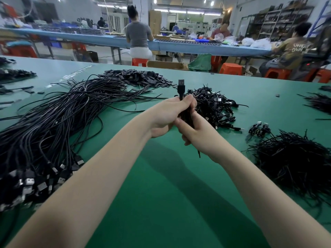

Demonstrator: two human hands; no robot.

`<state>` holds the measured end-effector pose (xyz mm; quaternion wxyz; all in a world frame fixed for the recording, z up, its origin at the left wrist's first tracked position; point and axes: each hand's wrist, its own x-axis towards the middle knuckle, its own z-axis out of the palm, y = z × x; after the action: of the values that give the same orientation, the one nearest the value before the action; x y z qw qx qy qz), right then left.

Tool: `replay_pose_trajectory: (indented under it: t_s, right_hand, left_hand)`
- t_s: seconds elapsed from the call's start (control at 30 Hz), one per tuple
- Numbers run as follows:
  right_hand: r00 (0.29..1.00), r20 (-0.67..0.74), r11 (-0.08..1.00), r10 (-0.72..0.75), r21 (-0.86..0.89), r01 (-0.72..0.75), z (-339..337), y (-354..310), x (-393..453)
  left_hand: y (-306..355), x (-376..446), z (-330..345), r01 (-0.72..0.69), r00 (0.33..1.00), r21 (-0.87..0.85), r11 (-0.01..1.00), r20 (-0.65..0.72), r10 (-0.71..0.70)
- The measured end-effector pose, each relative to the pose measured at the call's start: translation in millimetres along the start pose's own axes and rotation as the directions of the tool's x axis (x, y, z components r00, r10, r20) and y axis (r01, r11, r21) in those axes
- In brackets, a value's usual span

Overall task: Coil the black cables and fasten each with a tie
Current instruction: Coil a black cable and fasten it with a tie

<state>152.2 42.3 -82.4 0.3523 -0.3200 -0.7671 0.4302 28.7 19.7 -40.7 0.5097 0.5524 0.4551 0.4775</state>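
Both hands meet above the middle of the green tabletop [161,185], forearms reaching in from the lower corners and converging. The left hand [166,115] is curled round the upper part of a coiled black cable [187,116], thumb and fingers wrapped over its top. The right hand [195,133] grips the same coil from below and from the right, its fingers folded round the lower loops. The two hands touch, with the coil squeezed between them. The cable's USB plug [181,86] stands upright above the left hand's fingers, and a short black end [199,153] hangs down under the right hand; whether it is cable or tie cannot be told.

Just beyond the hands lies a heap of coiled cables [213,102]. To the left a large bundle of loose cables [59,119] sweeps across the tabletop, its plugs gathered near the lower left edge. To the right sits a pile of thin black ties [293,161], with two small coiled cables [259,128] beside it. A pile of flat black pieces [139,76] lies farther back. Beyond the tabletop, people sit on orange stools [231,68] at a long blue bench [179,45].
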Motion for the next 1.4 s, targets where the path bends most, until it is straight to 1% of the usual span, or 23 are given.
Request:
replay_pose_trajectory:
  t_s: [0.07, 0.1, 0.27, 0.37, 0.47, 0.6, 0.7, 0.8, 0.87, 0.9, 0.93, 0.97, 1.0, 1.03, 1.07, 1.1, 1.13, 1.17, 1.2, 1.23, 1.27, 1.33, 1.4]
  right_hand:
    - [0.998, -0.037, 0.983, -0.060, -0.177, 0.052, 4, 4, 0]
    - [0.996, -0.057, 0.975, -0.070, -0.214, 0.056, 6, 7, 0]
    - [0.996, -0.084, 0.961, 0.007, -0.276, -0.030, 8, 20, 1]
    - [0.994, -0.096, 0.915, 0.059, -0.393, -0.093, 8, 27, 0]
    - [0.982, -0.122, 0.807, 0.146, -0.560, -0.190, 9, 34, 1]
    - [0.956, -0.136, 0.749, 0.260, -0.597, -0.289, 5, 40, 1]
    - [0.946, -0.146, 0.740, 0.290, -0.592, -0.319, 5, 41, 4]
    - [0.920, -0.231, 0.681, 0.316, -0.620, -0.389, 3, 42, 9]
    - [0.887, -0.304, 0.637, 0.347, -0.617, -0.461, -4, 44, 9]
    - [0.880, -0.323, 0.610, 0.349, -0.634, -0.475, -8, 45, 8]
    - [0.885, -0.322, 0.582, 0.337, -0.667, -0.464, -10, 45, 7]
    - [0.900, -0.296, 0.555, 0.319, -0.712, -0.431, -12, 46, 6]
    - [0.920, -0.257, 0.528, 0.296, -0.759, -0.382, -12, 46, 5]
    - [0.939, -0.214, 0.495, 0.269, -0.806, -0.325, -13, 45, 5]
    - [0.956, -0.169, 0.453, 0.239, -0.852, -0.264, -15, 44, 5]
    - [0.970, -0.125, 0.405, 0.211, -0.891, -0.203, -19, 43, 6]
    - [0.980, -0.083, 0.357, 0.183, -0.923, -0.145, -24, 40, 6]
    - [0.986, -0.045, 0.312, 0.163, -0.945, -0.095, -30, 37, 7]
    - [0.988, -0.006, 0.279, 0.152, -0.959, -0.049, -35, 34, 8]
    - [0.988, 0.035, 0.267, 0.153, -0.964, -0.008, -40, 31, 9]
    - [0.983, 0.080, 0.280, 0.165, -0.960, 0.031, -43, 27, 10]
    - [0.958, 0.179, 0.348, 0.222, -0.933, 0.094, -46, 21, 11]
    - [0.933, 0.266, 0.367, 0.242, -0.915, 0.166, -46, 15, 10]
  left_hand:
    - [-4, 2, 2, 0.017, 1.000, 0.052, 0.998, -0.015, -0.016]
    - [-6, 3, 3, 0.027, 0.999, 0.088, 0.996, -0.037, -0.024]
    - [-27, 15, 13, 0.067, 0.986, 0.165, 0.984, -0.163, -0.040]
    - [-38, 19, 14, 0.108, 0.987, 0.176, 0.978, -0.138, -0.084]
    - [-43, 19, 5, 0.199, 0.980, 0.171, 0.965, -0.067, -0.190]
    - [-44, 18, -5, 0.340, 0.941, 0.016, 0.940, 0.005, -0.340]
    - [-46, 22, 0, 0.337, 0.934, -0.111, 0.935, -0.088, -0.347]
    - [-44, 23, 10, 0.318, 0.912, -0.285, 0.904, -0.170, -0.374]
    - [-46, 22, 15, 0.230, 0.910, -0.296, 0.927, -0.272, -0.312]
    - [-49, 21, 18, 0.153, 0.918, -0.186, 0.970, -0.336, -0.209]
    - [-54, 19, 18, 0.065, 0.928, 0.049, 0.997, -0.370, -0.042]
    - [-61, 18, 19, -0.020, 0.934, 0.367, 0.930, -0.325, 0.148]
    - [-68, 17, 19, -0.067, 0.939, 0.665, 0.744, -0.209, 0.272]
    - [-73, 16, 18, -0.055, 0.945, 0.871, 0.489, -0.112, 0.307]
    - [-76, 14, 16, 0.001, 0.943, 0.974, 0.228, -0.077, 0.324]
    - [-78, 12, 13, 0.076, 0.923, 0.997, 0.008, -0.073, 0.378]
    - [-80, 10, 13, 0.139, 0.881, 0.978, -0.153, -0.052, 0.471]
    - [-82, 7, 12, 0.191, 0.823, 0.947, -0.260, -0.009, 0.568]
    - [-84, 4, 13, 0.211, 0.763, 0.915, -0.343, 0.065, 0.643]
    - [-85, 1, 14, 0.198, 0.735, 0.885, -0.421, 0.149, 0.661]
    - [-86, 0, 14, 0.183, 0.727, 0.863, -0.471, 0.204, 0.655]
    - [-85, -4, 14, 0.178, 0.745, 0.853, -0.491, 0.209, 0.633]
    - [-85, -4, 14, 0.154, 0.717, 0.874, -0.461, 0.222, 0.661]
